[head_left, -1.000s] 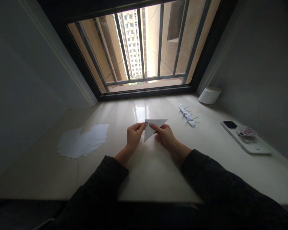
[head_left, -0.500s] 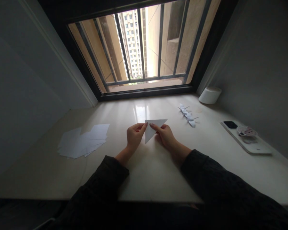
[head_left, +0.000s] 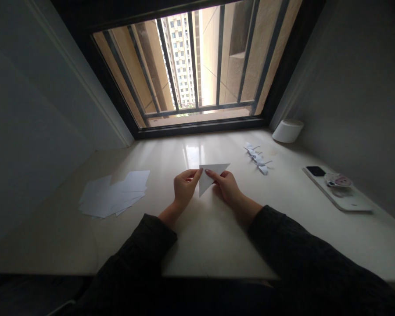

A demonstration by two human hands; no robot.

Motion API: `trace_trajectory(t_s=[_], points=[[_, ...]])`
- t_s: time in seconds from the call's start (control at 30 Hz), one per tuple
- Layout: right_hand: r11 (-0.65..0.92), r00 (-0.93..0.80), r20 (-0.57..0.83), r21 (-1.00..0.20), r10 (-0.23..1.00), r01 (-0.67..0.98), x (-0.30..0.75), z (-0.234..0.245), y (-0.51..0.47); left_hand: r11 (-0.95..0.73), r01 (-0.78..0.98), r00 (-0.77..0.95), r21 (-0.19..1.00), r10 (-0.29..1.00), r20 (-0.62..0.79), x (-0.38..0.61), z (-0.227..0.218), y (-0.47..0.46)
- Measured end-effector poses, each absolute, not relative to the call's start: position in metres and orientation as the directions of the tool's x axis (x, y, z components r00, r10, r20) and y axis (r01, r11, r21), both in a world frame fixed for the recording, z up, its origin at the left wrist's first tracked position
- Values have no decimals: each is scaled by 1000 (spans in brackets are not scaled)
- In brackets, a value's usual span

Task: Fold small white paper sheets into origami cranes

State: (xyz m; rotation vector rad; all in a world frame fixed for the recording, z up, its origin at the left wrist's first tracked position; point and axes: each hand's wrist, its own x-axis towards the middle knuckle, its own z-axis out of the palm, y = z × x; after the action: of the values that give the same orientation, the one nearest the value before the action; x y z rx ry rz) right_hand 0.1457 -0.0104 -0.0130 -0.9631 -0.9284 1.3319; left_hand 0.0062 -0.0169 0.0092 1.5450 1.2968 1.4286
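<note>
A white sheet of paper folded into a triangle (head_left: 206,179) is held between my two hands above the pale counter (head_left: 197,245). My left hand (head_left: 185,186) pinches its left edge near the upper corner, thumb on top. On the other side, my right hand (head_left: 228,188) grips the sloping edge, its thumb pressed on the paper close to the left thumb. The fingers behind the paper are partly hidden. One point of the triangle faces down toward me and another points right.
Loose white paper sheets (head_left: 113,195) lie overlapping at the left. Several folded paper cranes (head_left: 257,159) stand in a row at the right, beyond my right hand. A white phone (head_left: 345,197) with a grip and a white cylindrical object (head_left: 288,131) are farther right. A barred window (head_left: 197,66) is behind.
</note>
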Motion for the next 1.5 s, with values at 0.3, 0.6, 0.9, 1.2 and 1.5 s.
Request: trace_trajectory(t_s=[0.3,0.6,0.9,1.2,1.5], points=[[-36,29,-46,-959,998,-281,144,-9,-13,-251,87,-188,964,946,263,7,10,-14],[-6,-14,-4,-988,1000,-156,146,-7,-12,-199,-3,-311,980,931,189,2,10,-9],[50,32,49,-998,998,-34,152,-9,-7,-221,9,-252,975,943,216,1,6,-8],[65,118,51,-991,992,-116,153,-6,-8,-175,128,69,976,984,167,1,5,-10],[12,128,-14,-980,992,-196,158,-1,-5,-110,138,118,984,989,94,-1,3,-5]])
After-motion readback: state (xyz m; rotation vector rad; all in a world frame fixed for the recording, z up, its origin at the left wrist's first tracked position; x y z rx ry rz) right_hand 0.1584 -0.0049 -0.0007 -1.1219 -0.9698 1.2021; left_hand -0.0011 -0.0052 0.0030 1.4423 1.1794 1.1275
